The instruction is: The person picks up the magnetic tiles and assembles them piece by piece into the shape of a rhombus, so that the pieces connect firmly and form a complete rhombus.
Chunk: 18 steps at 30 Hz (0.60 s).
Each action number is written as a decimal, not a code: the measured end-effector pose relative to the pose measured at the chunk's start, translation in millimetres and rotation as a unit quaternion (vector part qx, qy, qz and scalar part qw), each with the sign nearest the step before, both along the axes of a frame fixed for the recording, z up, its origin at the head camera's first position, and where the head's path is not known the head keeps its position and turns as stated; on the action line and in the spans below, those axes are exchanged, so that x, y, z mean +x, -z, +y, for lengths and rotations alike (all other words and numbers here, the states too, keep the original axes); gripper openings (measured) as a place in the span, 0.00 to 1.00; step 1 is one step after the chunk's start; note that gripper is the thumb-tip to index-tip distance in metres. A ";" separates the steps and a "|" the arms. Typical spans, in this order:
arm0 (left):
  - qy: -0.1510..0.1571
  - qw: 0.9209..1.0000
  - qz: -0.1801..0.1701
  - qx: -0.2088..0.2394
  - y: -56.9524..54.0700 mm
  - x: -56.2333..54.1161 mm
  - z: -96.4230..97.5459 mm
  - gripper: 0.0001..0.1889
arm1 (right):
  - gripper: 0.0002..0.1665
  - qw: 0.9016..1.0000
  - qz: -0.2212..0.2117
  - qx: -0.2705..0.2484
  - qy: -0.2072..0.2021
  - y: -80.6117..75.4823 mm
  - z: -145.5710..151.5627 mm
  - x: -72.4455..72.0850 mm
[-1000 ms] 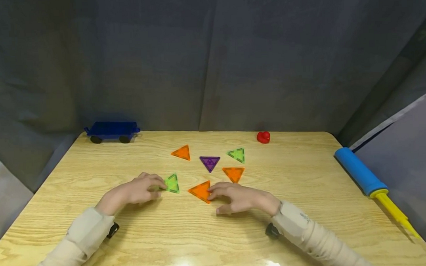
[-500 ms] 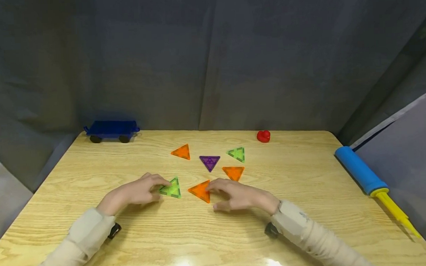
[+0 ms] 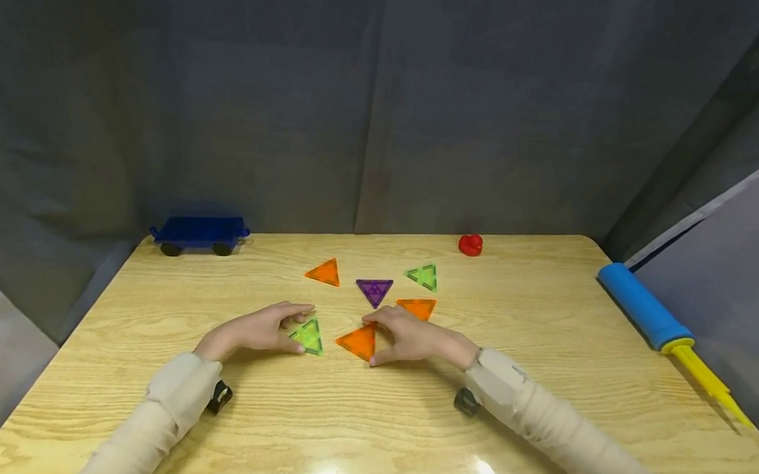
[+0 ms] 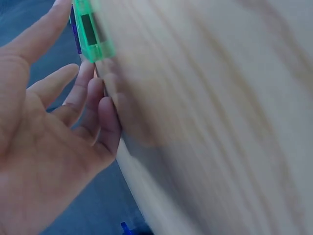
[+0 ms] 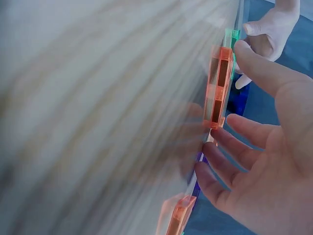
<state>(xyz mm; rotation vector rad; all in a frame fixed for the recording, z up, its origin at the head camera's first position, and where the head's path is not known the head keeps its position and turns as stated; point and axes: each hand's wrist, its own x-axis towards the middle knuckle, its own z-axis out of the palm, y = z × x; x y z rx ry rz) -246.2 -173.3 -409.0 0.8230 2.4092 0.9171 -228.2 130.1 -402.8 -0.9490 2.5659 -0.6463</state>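
In the head view, my left hand (image 3: 256, 332) straddles a green triangular magnetic tile (image 3: 308, 337), thumb by its near edge and index finger beyond its far corner. The left wrist view has that green tile (image 4: 88, 32) beside the thumb, the other fingers loosely bent. My right hand (image 3: 413, 336) spans the right side of an orange triangular tile (image 3: 359, 342), with index finger and thumb close to its two right corners. Seen from the right wrist, this orange tile (image 5: 218, 88) lies flat on the wood between spread thumb and index finger.
Beyond the hands lie a purple triangle (image 3: 375, 291), another green one (image 3: 424, 277) and two more orange triangles (image 3: 326, 272). At the table's back edge stand a blue toy wagon (image 3: 200, 233) and a red toy duck (image 3: 470, 245). A blue and yellow pump (image 3: 643, 307) lies along the right edge.
The left green tile has turned and slid a little nearer. My left hand has shifted right, its thumb and index finger now parted about that tile. My right hand has spread around the near orange tile.
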 end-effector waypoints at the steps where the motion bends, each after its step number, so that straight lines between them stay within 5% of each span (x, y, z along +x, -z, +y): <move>1: 0.001 1.000 -0.001 -0.003 0.3 -0.7 0.3 0.41 | 0.43 1.000 0.002 0.005 0.002 0.1 -0.5 -0.6; 18: -0.008 0.999 -0.005 -0.041 -0.7 -2.5 3.9 0.36 | 0.41 0.999 -0.008 0.022 0.039 0.7 -7.4 -5.5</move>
